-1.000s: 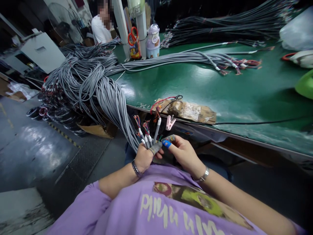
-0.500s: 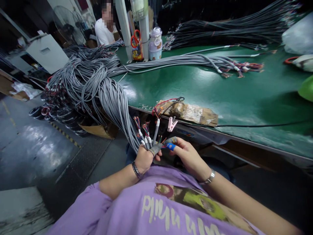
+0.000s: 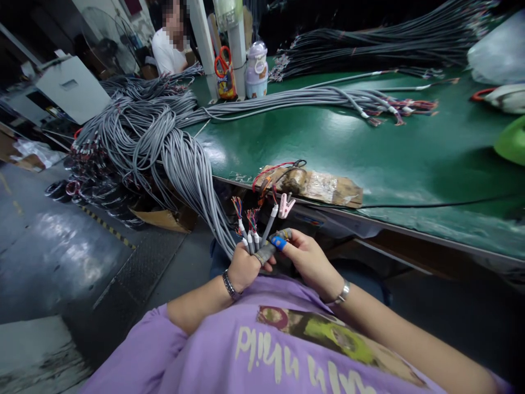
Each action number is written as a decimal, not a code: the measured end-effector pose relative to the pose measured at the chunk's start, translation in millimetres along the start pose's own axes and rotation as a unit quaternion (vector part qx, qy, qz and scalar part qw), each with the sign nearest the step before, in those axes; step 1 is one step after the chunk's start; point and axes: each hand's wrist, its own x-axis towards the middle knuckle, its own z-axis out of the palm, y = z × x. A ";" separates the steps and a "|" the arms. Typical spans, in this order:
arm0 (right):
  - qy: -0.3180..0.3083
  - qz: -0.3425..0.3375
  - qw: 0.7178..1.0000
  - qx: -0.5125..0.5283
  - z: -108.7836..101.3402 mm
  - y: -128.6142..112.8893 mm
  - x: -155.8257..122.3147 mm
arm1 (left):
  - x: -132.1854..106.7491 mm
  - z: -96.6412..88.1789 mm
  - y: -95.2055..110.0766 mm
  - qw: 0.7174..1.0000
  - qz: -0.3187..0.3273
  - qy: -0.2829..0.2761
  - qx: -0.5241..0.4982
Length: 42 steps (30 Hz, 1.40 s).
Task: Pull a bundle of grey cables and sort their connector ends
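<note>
My left hand [image 3: 243, 266] is closed around the ends of several grey cables [image 3: 251, 230], whose stripped coloured wires stick up from the fist. The cables run up and left into a thick grey cable bundle [image 3: 164, 142] hanging off the green table [image 3: 369, 153]. My right hand [image 3: 305, 257], with a blue finger cot on one fingertip and a grey one beside it, pinches at the cable ends right next to the left thumb. Both hands are held close to my chest, below the table's front edge.
A taped cardboard piece [image 3: 320, 186] with red and black wires and a pink clip [image 3: 286, 205] sits at the table edge. Scissors [image 3: 222, 60] and a bottle [image 3: 256, 68] stand at the back. More cable bundles [image 3: 369, 41] lie across the table. Another person [image 3: 168, 41] sits far left.
The hands and cable ends stay in nearly the same spot. The right fingertips have shifted slightly closer to the left thumb; the view has wobbled a little.
</note>
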 end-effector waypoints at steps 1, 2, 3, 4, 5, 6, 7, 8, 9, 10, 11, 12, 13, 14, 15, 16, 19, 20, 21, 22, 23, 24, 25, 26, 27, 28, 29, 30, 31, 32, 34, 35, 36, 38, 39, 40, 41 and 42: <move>0.009 0.001 1.000 0.003 1.3 0.4 -0.3 | -0.1 0.3 -0.6 1.000 0.005 0.005 0.000; 0.015 0.001 1.000 0.008 2.4 0.8 -0.6 | -0.1 0.6 -1.3 1.000 0.011 0.012 -0.002; 0.018 0.001 1.000 0.014 3.4 1.1 -0.7 | -0.1 0.9 -1.9 1.000 0.015 0.018 -0.005; 0.017 0.001 1.000 0.022 4.2 1.5 -0.8 | 0.1 1.1 -2.5 1.000 0.019 0.023 -0.008; 0.016 0.002 0.999 0.028 4.6 1.8 -0.7 | 0.5 1.2 -3.0 0.999 0.020 0.024 -0.010; 0.014 0.003 0.999 0.033 4.7 2.1 -0.6 | 1.0 1.2 -3.4 1.000 0.018 0.020 -0.011; 0.011 0.005 0.999 0.035 4.5 2.4 -0.4 | 1.5 1.0 -3.8 1.000 0.012 0.013 -0.010; 0.007 0.006 0.999 0.036 4.2 2.6 -0.2 | 2.1 0.6 -4.0 1.000 0.001 0.003 -0.008; 0.004 0.008 0.999 0.035 3.9 2.6 -0.1 | 2.6 0.2 -4.0 1.000 -0.012 -0.008 -0.006; 0.001 0.008 0.999 0.034 3.7 2.4 -0.1 | 3.1 -0.3 -3.9 1.000 -0.025 -0.017 -0.005; 0.000 0.006 0.999 0.033 3.8 2.0 -0.1 | 3.3 -0.8 -3.7 0.999 -0.036 -0.023 -0.003; -0.001 0.004 0.999 0.032 4.1 1.3 -0.2 | 3.4 -1.2 -3.4 0.999 -0.042 -0.024 -0.003; 0.002 0.002 1.000 0.031 4.7 0.5 -0.5 | 3.3 -1.4 -3.1 0.999 -0.043 -0.023 -0.003; 0.005 0.000 0.999 0.032 5.5 -0.4 -0.7 | 3.1 -1.5 -2.9 0.999 -0.041 -0.018 -0.005; 0.009 0.000 0.999 0.036 6.4 -1.2 -1.0 | 2.8 -1.5 -2.8 0.999 -0.035 -0.011 -0.009; 0.012 0.002 0.999 0.043 7.4 -1.9 -1.4 | 2.5 -1.3 -3.0 0.999 -0.028 -0.003 -0.016; 0.016 0.008 0.998 0.067 9.6 -3.0 -2.3 | 2.1 0.1 -4.5 0.998 0.001 0.019 -0.052; 0.013 0.011 0.997 0.075 10.0 -3.0 -2.5 | 2.1 0.6 -5.0 0.998 0.007 0.024 -0.064; 0.010 0.012 0.997 0.080 10.3 -3.1 -2.6 | 2.2 1.2 -5.5 0.997 0.010 0.028 -0.074; 0.009 0.012 0.996 0.084 10.5 -3.1 -2.6 | 2.3 1.8 -5.8 0.996 0.009 0.032 -0.083; 0.010 0.011 0.996 0.084 10.6 -3.1 -2.5 | 2.4 2.3 -5.7 0.995 0.007 0.037 -0.089; 0.013 0.009 0.997 0.082 10.6 -3.0 -2.3 | 2.5 2.8 -5.4 0.995 0.003 0.042 -0.094; 0.018 0.007 0.997 0.078 10.4 -2.7 -2.0 | 2.6 3.3 -4.9 0.994 0.000 0.049 -0.099; 0.025 0.005 0.997 0.073 10.1 -2.2 -1.6 | 2.8 3.6 -4.2 0.993 -0.003 0.056 -0.103; 0.032 0.004 0.997 0.067 9.7 -1.4 -1.2 | 2.9 3.9 -3.3 0.992 -0.006 0.064 -0.108; 0.039 0.004 0.997 0.063 9.1 -0.5 -0.8 | 3.2 4.2 -2.5 0.991 -0.008 0.072 -0.112; 0.046 0.006 0.997 0.059 8.5 0.6 -0.4 | 3.4 4.4 -1.7 0.990 -0.009 0.078 -0.117; 0.051 0.006 0.997 0.056 7.8 1.7 -0.2 | 3.7 4.5 -1.1 0.989 -0.011 0.083 -0.121; 0.056 0.007 0.997 0.054 7.1 2.7 -0.2 | 4.0 4.6 -0.5 0.989 -0.012 0.086 -0.124; 0.058 0.008 0.997 0.054 6.6 3.4 -0.3 | 4.3 4.7 -0.2 0.988 -0.014 0.088 -0.126; 0.056 0.010 0.997 0.057 5.9 3.7 -1.3 | 5.0 4.7 0.2 0.988 -0.017 0.090 -0.127; 0.055 0.011 0.997 0.060 5.8 3.2 -2.0 | 5.3 4.8 0.4 0.987 -0.019 0.092 -0.127; 0.051 0.012 0.997 0.061 5.9 2.3 -2.8 | 5.6 4.8 0.5 0.987 -0.020 0.093 -0.128; 0.043 0.011 0.997 0.063 6.1 0.0 -4.2 | 5.9 5.1 1.0 0.987 -0.023 0.096 -0.129; 0.039 0.010 0.997 0.064 6.1 -1.2 -4.8 | 6.0 5.2 1.5 0.986 -0.024 0.098 -0.130; 0.034 0.009 0.997 0.064 5.8 -2.1 -5.2 | 6.0 5.4 2.2 0.986 -0.026 0.099 -0.129; 0.029 0.007 0.997 0.064 5.1 -2.5 -5.4 | 6.0 5.4 3.0 0.986 -0.027 0.101 -0.128; 0.026 0.004 0.998 0.065 3.8 -2.3 -5.6 | 6.0 5.4 4.1 0.986 -0.026 0.102 -0.126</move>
